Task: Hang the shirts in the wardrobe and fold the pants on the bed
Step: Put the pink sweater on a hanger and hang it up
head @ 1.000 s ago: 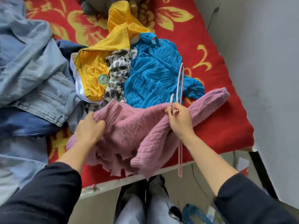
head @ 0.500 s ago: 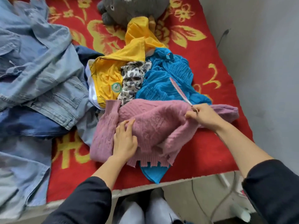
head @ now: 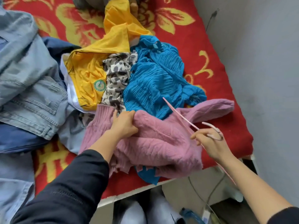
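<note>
Watching from my station, I see the left hand [head: 124, 125] with its fingers curled into the pink sweater [head: 161, 143], bunching the knit near its ribbed edge. The sweater lies at the near edge of the bed [head: 210, 46], at six o'clock of the pile. The right hand [head: 210, 141] pinches the pink hanger [head: 210, 126], one arm pointing to eleven o'clock over the blue top [head: 153, 78]. I judge snagging the main risk: the hanger's tip could catch the loose knit or drag the blue top along.

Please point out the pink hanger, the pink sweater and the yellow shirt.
pink hanger [head: 169, 104]: head view, on its thin straight bar.
pink sweater [head: 161, 143]: head view, on its knitted body.
yellow shirt [head: 85, 75]: head view, on the front above its badge.
</note>
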Available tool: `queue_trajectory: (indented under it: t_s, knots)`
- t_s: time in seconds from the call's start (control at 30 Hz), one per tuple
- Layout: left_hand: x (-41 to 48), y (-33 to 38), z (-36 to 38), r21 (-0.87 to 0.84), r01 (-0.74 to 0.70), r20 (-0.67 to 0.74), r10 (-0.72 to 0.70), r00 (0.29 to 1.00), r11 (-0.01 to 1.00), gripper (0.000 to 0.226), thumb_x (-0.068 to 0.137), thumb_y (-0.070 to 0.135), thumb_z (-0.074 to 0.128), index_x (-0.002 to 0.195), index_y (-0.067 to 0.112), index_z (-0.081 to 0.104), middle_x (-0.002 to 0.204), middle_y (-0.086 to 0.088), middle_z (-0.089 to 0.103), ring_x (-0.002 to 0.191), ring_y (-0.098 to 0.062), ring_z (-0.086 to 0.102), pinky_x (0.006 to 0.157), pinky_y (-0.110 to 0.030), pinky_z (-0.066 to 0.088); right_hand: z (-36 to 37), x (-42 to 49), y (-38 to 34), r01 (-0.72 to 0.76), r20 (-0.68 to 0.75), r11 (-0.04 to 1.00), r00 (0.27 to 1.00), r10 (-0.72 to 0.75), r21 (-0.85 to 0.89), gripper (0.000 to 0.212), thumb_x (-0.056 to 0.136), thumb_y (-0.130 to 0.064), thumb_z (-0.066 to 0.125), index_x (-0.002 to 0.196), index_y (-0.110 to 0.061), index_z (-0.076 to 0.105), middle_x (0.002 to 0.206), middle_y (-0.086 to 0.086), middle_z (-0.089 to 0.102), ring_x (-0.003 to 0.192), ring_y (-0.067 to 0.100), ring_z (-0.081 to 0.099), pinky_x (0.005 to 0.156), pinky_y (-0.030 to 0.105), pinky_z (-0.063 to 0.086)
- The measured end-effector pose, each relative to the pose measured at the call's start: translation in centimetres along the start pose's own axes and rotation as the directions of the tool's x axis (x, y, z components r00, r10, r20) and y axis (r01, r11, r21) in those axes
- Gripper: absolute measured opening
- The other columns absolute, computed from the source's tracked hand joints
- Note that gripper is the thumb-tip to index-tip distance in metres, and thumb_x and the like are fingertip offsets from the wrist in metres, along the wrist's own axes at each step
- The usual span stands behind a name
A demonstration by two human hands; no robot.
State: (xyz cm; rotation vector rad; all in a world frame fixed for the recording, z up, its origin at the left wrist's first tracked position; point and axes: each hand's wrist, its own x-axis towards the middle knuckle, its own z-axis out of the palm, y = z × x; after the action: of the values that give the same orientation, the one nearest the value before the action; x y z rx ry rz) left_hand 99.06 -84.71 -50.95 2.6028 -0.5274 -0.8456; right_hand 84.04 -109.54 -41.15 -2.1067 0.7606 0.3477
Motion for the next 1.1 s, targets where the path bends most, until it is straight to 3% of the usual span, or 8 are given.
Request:
queue_trajectory:
  t_s: [0.1, 0.23, 0.33, 0.47, 0.53, 0.67, 0.9, 1.1]
  knots:
    - [-3.6, -0.2, 0.6, -0.094, -0.289, 0.095, 0.297, 0.950, 0.953, 0.025, 0.053, 0.025, 0.059, 0.076, 0.017, 0.052, 0.082, -0.001, 0.062, 0.085, -0.024, 0.060, 0.076, -0.029, 0.043, 2.0, 2.0, -1.0, 0.128, -0.197, 0.980, 0.968, -0.157, -0.153, 0.025, 0.077, -0.025, 0.058, 0.067, -0.006, 0.072, 0.056, 0.015, 0.059, 0.060, 0.032, 0.057, 0.058, 0.033, 0.039]
    - [-9.1, -0.9, 3.6, -0.116, -0.338, 0.398, 0.355, 0.846, 0.934, 0.021, 0.056, 0.027, 0.053, 0.075, 0.018, 0.049, 0.078, 0.002, 0.061, 0.073, -0.020, 0.056, 0.065, -0.030, 0.045, 6.2, 3.9, -1.4, 0.071, -0.039, 0.972, 0.996, -0.082, -0.223, 0.015, 0.084, -0.022, 0.062, 0.087, -0.014, 0.075, 0.086, 0.014, 0.071, 0.076, 0.029, 0.061, 0.074, 0.033, 0.047]
    - [-11.0, -1.1, 5.3, -0.318, 0.117, 0.637, 0.120, 0.762, 0.941, 0.008, 0.069, 0.018, 0.056, 0.076, 0.024, 0.056, 0.074, 0.009, 0.061, 0.075, -0.015, 0.057, 0.065, -0.022, 0.045, 8.8, 3.2, 1.0, 0.019, 0.179, 0.929, 0.983, 0.051, -0.371, 0.022, 0.087, -0.027, 0.059, 0.100, -0.018, 0.073, 0.106, 0.013, 0.070, 0.102, 0.031, 0.063, 0.082, 0.034, 0.046]
    - [-10.5, -0.3, 6.1, -0.504, 0.686, 0.746, -0.136, 0.652, 0.525, 0.026, 0.087, 0.044, 0.052, 0.076, 0.025, 0.065, 0.064, 0.013, 0.064, 0.068, -0.011, 0.054, 0.066, -0.025, 0.040, 10.2, 0.7, 4.4, -0.032, 0.244, 0.911, 0.959, 0.144, -0.411, 0.039, 0.085, -0.029, 0.065, 0.122, -0.018, 0.064, 0.124, 0.008, 0.063, 0.116, 0.026, 0.058, 0.094, 0.033, 0.045]
    - [-10.1, 0.3, 7.1, -0.514, 0.774, 0.740, -0.266, 0.618, 0.369, 0.038, 0.082, 0.058, 0.055, 0.069, 0.023, 0.061, 0.050, 0.008, 0.057, 0.047, -0.010, 0.049, 0.056, -0.025, 0.033, 10.7, -0.1, 5.7, -0.018, 0.261, 0.913, 0.956, 0.136, -0.408, 0.048, 0.085, -0.029, 0.067, 0.131, -0.020, 0.057, 0.129, 0.006, 0.058, 0.119, 0.025, 0.054, 0.097, 0.032, 0.042]
    - [-10.0, 1.7, 8.2, -0.714, 0.617, 0.478, -0.413, 0.775, 0.330, 0.023, 0.079, 0.019, 0.066, 0.066, 0.020, 0.047, 0.053, 0.001, 0.045, 0.049, -0.014, 0.040, 0.048, -0.024, 0.030, 11.7, -0.6, 6.4, -0.024, 0.207, 0.948, 0.974, 0.094, -0.319, 0.042, 0.086, -0.027, 0.067, 0.128, -0.019, 0.061, 0.123, 0.007, 0.060, 0.114, 0.025, 0.056, 0.094, 0.032, 0.043]
    - [-9.5, 4.3, -2.7, -0.904, 0.150, 0.175, 0.027, 0.984, 0.401, 0.011, 0.054, -0.001, 0.048, 0.062, 0.006, 0.048, 0.053, 0.002, 0.042, 0.047, -0.008, 0.035, 0.044, -0.018, 0.028, 8.2, 0.6, -0.1, 0.080, -0.208, 0.984, 0.977, -0.045, 0.161, 0.013, 0.086, -0.003, 0.062, 0.090, 0.000, 0.074, 0.074, 0.014, 0.071, 0.069, 0.025, 0.064, 0.070, 0.037, 0.050]
    - [-9.0, 8.0, -9.5, -0.858, -0.036, 0.179, 0.364, 0.914, 0.512, 0.063, 0.058, -0.008, 0.043, 0.115, 0.012, 0.063, 0.093, -0.018, 0.056, 0.084, -0.031, 0.044, 0.069, -0.045, 0.032, 1.9, 2.0, -6.2, 0.091, 0.154, 0.882, 0.972, -0.180, 0.462, 0.052, 0.080, 0.016, 0.048, 0.121, -0.012, 0.061, 0.053, -0.012, 0.045, 0.040, 0.001, 0.030, 0.036, 0.013, 0.026]
